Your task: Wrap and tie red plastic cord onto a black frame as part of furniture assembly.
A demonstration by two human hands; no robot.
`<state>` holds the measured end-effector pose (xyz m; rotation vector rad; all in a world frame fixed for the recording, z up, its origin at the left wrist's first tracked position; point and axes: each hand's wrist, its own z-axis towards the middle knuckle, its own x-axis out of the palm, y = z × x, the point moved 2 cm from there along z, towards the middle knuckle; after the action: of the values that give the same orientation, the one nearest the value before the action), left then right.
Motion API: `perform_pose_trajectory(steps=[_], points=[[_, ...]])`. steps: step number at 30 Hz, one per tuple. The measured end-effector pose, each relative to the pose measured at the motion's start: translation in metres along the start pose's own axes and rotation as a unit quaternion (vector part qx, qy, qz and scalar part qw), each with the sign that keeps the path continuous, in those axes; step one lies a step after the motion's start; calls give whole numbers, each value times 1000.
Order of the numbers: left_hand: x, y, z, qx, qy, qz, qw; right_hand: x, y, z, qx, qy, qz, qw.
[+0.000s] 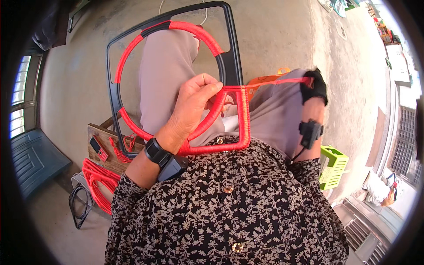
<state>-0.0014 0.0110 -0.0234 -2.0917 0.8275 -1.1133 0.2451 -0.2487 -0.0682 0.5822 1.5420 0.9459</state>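
Observation:
Over my lap leans a black frame, a rounded rectangle with a ring inside it. Red strand wraps much of the ring and the frame's lower right part; other stretches are bare black. My left hand is closed on the ring's right side, thumb and forefinger pinching beside the wrapped crossbar. From that crossbar a red strand stretches to the right, pulled straight. Its far end is in my right hand, which wears a black glove, is closed and looks slightly blurred.
On my left, a wooden bench carries a red phone and loose red strands. A red coil hangs by a black loop. A green plastic basket stands right; something orange lies behind my right leg.

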Motion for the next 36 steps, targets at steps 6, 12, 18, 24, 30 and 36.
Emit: perform_pose_trajectory(steps=[6,12,18,24,30,36], points=[[-6,-1,1,5,7,-27,1000,-71,1,-1,16,-152,-226,962],[1,-12,-3,-33,0,-27,999,14,64,-35,152,162,521,824],[6,-23,-7,-31,9,-30,999,66,144,-93,-79,450,201,866],[-9,-44,-11,-1,24,-59,998,-4,101,-104,157,450,291,830],[-19,-45,-8,-3,6,-44,999,-66,11,-124,226,357,232,876],[-29,-42,-6,-12,-21,-39,999,-49,-82,-160,325,248,309,859]])
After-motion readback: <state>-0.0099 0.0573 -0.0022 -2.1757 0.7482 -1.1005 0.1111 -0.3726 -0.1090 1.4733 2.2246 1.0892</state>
